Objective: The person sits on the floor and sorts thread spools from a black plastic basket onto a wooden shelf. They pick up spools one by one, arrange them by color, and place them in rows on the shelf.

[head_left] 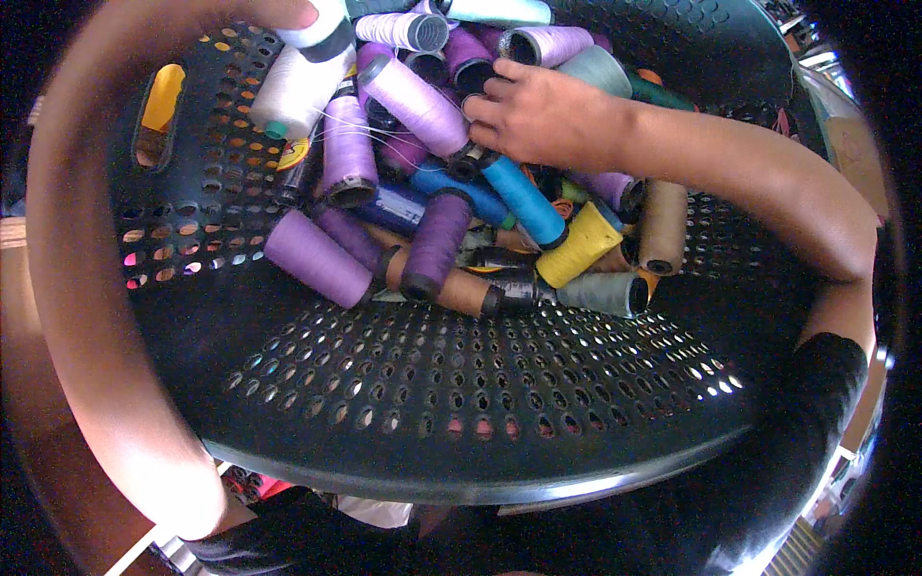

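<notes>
At the upper left, my left hand (279,12) is mostly cut off by the frame's top. Its visible finger presses on a white thread cone (317,34) with a black band, tilted above the pile. Below it lies another white thread cone (293,91) with a green tip. Loose white thread (399,134) stretches across the lilac cones toward my right hand (538,113). That hand's fingers are curled and closed at the thread's end, beside a lilac thread cone (418,106). Under them, a bright blue thread cone (523,200) leans down toward a yellow one (580,244).
A dark perforated plastic basket (480,461) surrounds the pile, its curved rim close to my body. Several purple, brown and grey cones lie inside, including a purple one (319,257) and a tan one (663,226). A handle slot (158,115) opens in the left wall.
</notes>
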Motion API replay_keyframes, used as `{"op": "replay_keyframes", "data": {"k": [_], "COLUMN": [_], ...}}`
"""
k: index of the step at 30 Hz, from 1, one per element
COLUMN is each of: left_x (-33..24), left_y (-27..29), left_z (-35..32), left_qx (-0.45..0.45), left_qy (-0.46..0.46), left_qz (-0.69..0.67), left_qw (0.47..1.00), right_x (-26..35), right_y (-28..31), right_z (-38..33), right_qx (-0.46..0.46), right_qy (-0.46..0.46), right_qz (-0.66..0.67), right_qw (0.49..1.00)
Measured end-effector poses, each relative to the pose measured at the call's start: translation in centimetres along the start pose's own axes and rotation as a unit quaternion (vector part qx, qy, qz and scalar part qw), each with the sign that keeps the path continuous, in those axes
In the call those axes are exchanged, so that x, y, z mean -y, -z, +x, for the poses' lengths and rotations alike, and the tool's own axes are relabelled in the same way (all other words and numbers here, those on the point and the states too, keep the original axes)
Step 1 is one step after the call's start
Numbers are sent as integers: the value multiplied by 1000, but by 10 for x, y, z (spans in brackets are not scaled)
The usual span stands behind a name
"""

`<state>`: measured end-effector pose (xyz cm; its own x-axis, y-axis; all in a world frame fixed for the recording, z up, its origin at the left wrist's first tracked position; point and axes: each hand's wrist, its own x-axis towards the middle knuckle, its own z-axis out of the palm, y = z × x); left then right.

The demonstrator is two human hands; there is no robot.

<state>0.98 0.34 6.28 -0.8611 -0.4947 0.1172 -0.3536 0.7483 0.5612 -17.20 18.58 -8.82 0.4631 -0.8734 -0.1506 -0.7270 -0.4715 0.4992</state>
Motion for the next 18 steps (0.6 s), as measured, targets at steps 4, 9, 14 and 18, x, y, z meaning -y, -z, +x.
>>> {"op": "replay_keyframes", "data": {"k": [4, 9, 14, 18], "left_x": [-6, 3, -15, -15], "left_y": [-2, 6, -5, -3], "left_z": [-1, -11, -2, -4], "left_qx": [6, -2, 11, 5], "left_qy": [8, 62, 23, 37], "left_qz": [-19, -17, -47, -49], "left_qw": [1000, 998, 999, 998], "right_x": [-29, -76, -106, -113], "right_y": [39, 84, 70, 79], "right_z": [2, 32, -4, 5], "right_qx": [55, 116, 69, 102], "right_qy": [-71, -150, -171, -148], "right_qz": [173, 467, 578, 609], "right_qw": [981, 864, 795, 773]}}
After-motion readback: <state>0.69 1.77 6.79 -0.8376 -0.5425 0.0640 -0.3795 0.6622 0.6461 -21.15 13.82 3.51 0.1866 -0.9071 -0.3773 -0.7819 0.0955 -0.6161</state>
